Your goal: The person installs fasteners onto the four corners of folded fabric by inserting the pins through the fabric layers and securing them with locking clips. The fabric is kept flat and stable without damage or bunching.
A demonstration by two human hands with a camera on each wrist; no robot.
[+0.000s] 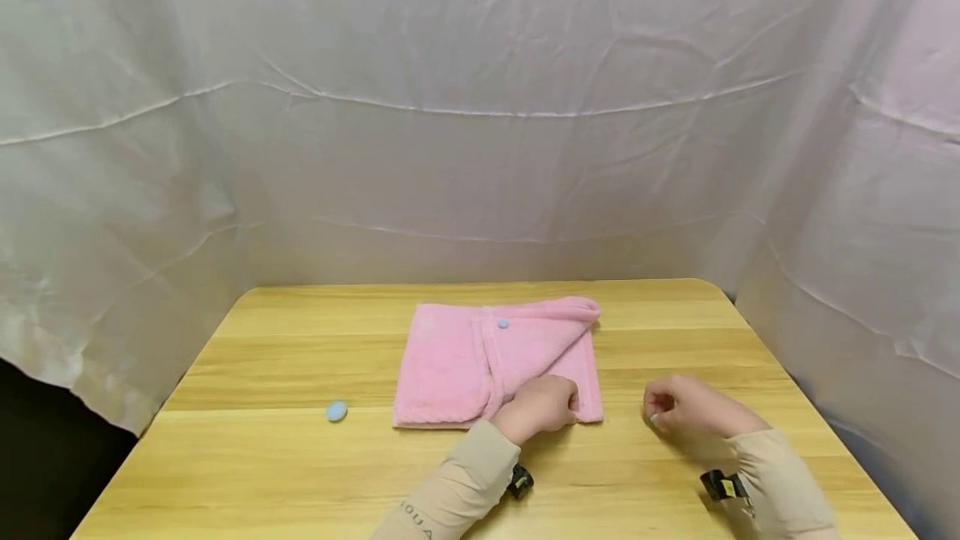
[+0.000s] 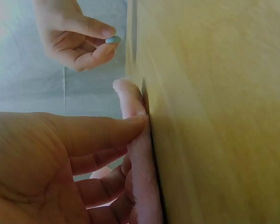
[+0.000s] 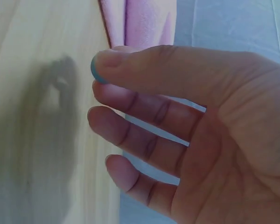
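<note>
A fluffy pink towel lies folded on the table, its right part crossed by a slanting fold. At its near right edge my left hand pinches the border; the left wrist view shows the thumb on one side of the pink edge and curled fingers on the other. To the right of the towel, my right hand is raised over the wood. Between its thumb and index finger it pinches a small round blue disc, mostly covered by the thumb. A similar blue disc rests on top of the towel.
Another pale blue disc lies on the wooden table, left of the towel. Light grey sheets hang behind the table and along both sides. Each wrist wears a small black camera.
</note>
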